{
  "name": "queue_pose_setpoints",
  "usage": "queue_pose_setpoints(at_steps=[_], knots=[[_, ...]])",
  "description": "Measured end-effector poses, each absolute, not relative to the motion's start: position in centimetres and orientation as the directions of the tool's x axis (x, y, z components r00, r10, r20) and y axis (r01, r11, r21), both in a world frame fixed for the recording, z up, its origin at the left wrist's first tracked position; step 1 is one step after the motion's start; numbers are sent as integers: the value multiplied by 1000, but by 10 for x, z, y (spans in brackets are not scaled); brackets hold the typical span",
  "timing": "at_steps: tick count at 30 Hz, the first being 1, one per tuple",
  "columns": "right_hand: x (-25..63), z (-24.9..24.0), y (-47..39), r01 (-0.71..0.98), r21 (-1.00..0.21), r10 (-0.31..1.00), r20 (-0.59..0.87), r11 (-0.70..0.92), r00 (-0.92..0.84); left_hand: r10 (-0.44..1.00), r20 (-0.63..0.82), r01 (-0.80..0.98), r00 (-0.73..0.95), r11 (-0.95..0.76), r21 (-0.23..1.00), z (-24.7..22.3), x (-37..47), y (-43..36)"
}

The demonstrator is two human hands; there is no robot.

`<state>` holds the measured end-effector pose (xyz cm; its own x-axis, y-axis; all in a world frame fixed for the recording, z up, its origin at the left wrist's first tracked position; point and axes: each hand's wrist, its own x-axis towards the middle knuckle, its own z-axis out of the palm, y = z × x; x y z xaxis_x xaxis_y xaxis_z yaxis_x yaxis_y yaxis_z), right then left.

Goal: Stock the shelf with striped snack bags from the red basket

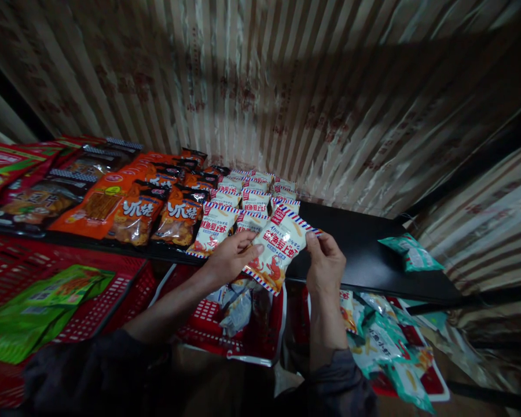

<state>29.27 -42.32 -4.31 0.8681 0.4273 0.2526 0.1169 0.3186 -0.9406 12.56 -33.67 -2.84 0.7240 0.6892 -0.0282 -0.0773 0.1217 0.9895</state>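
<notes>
A white snack bag with a red and blue striped edge is held in front of the shelf by both hands. My left hand pinches its left side, thumb on the front. At its upper right corner, the fingers of my right hand are closed on the edge. Matching white snack bags stand in rows just behind, on the black shelf. Below the held bag is a red basket with a few bags inside.
Orange snack bags and dark brown packets fill the shelf's left part. One teal bag lies near its right end. A red basket at lower right holds teal and white bags; another at left holds green packets. Corrugated sheeting rises behind.
</notes>
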Motion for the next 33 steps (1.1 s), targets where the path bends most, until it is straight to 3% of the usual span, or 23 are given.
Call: queue_pose_setpoints(at_steps=[4,9,14,20,33], knots=[[295,-46,-423,125,-947,408,244,296,880,692,-28,-69,721,112,991,-29,126,-338],[289,-42,-426,-58,-970,630,107,235,769,784,-10,-169,621,146,975,-25,127,-335],[274,-41,-424,-106,-984,774,43,142,632,857,-38,-295,514,218,930,-28,130,-329],[263,-51,-416,-88,-975,734,92,203,673,891,-48,-351,451,227,908,-35,132,-327],[259,-57,-416,-20,-981,730,129,192,671,854,-59,-415,516,310,855,-17,129,-332]])
